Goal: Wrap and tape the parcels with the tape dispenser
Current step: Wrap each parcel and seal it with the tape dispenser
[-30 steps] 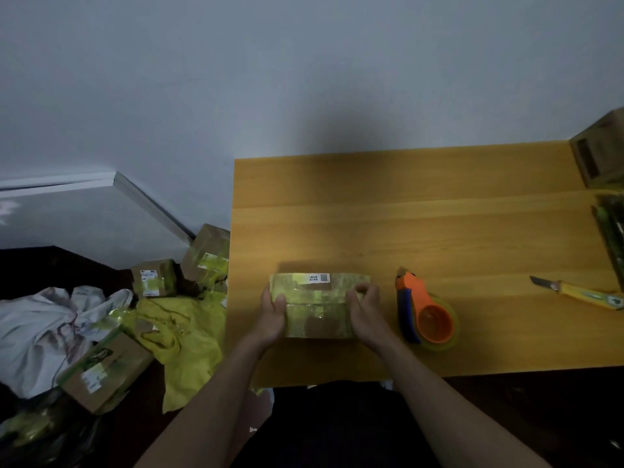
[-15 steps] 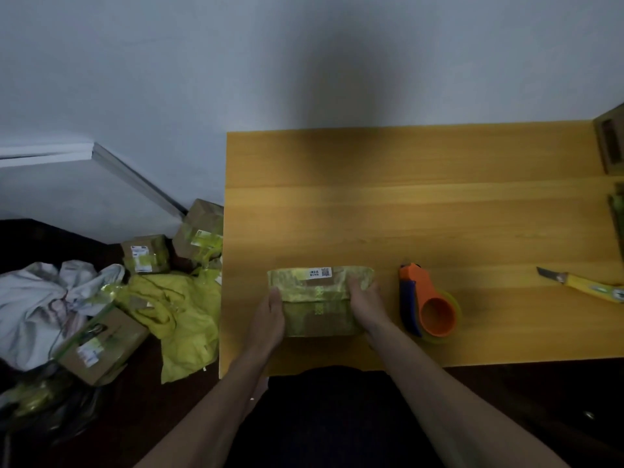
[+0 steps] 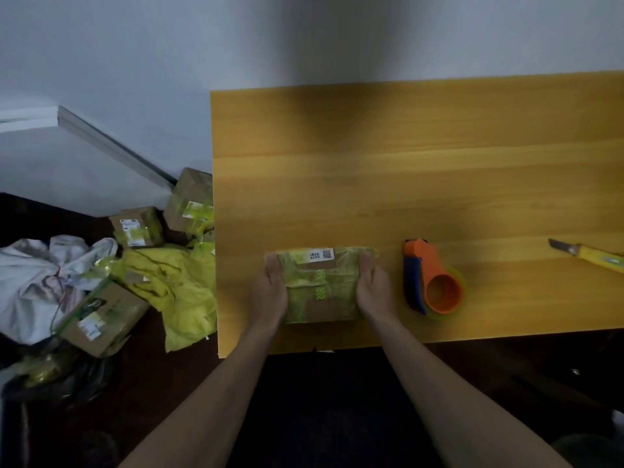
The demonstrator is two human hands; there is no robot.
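1. Nearest, by the table's (image 3: pixel 472 184) front edge and toward its left corner, lies the parcel (image 3: pixel 320 285), its long axis running left to right along that edge
2. Both hands clamp it: the left hand (image 3: pixel 270 292) holds its left end, the right hand (image 3: pixel 373 288) its right end, fingers curled over the wrap
3. Just right of the right hand, apart from it, the tape dispenser (image 3: pixel 434 280) lies on its side; its long axis runs front to back, the roll toward the front edge, the orange head pointing at the far edge
4. So the right hand is the nearer one, I judge, for a short sideways reach
5. Farther right, near the right edge, lies a yellow knife (image 3: pixel 594 256)
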